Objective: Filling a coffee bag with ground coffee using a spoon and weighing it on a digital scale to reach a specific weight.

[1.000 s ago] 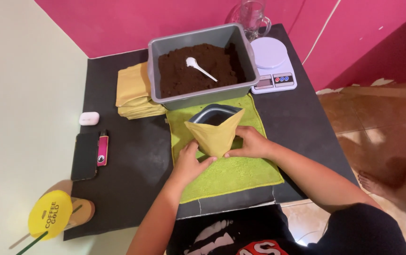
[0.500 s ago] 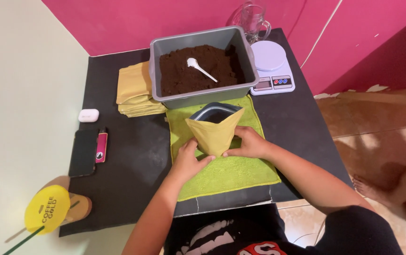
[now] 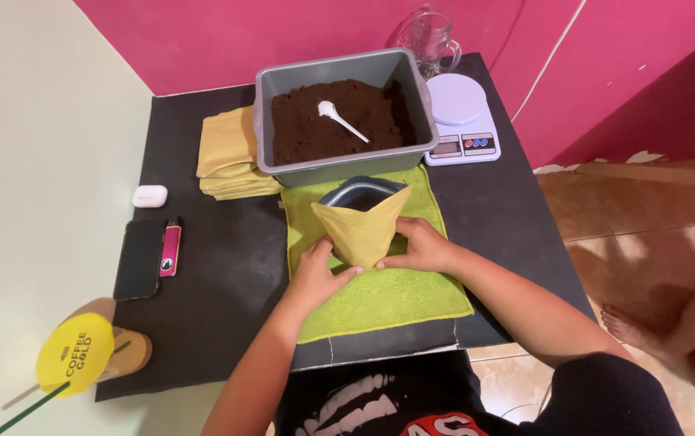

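Pink walls back a black bench [image 3: 226, 282] with a green towel [image 3: 380, 299]. Both hands, left hand [image 3: 315, 274] and right hand [image 3: 422, 245], clasp the base of a yellow pouch [image 3: 361, 230] standing open-mouthed before the grey tub [image 3: 339, 165] of dark grounds. Best done by keeping it upright, base pressed flat, mouth wide.

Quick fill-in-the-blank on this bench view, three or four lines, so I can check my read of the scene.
1. Both hands, left hand and right hand, hold an open yellow ____ standing on the green towel.
2. The white scoop lies in the grey ____ of dark brown powder.
3. The kitchen scale has ____ on its platform.
4. The stack of yellow pouches lies to the tub's ____.

Missing: pouch; tub; nothing; left
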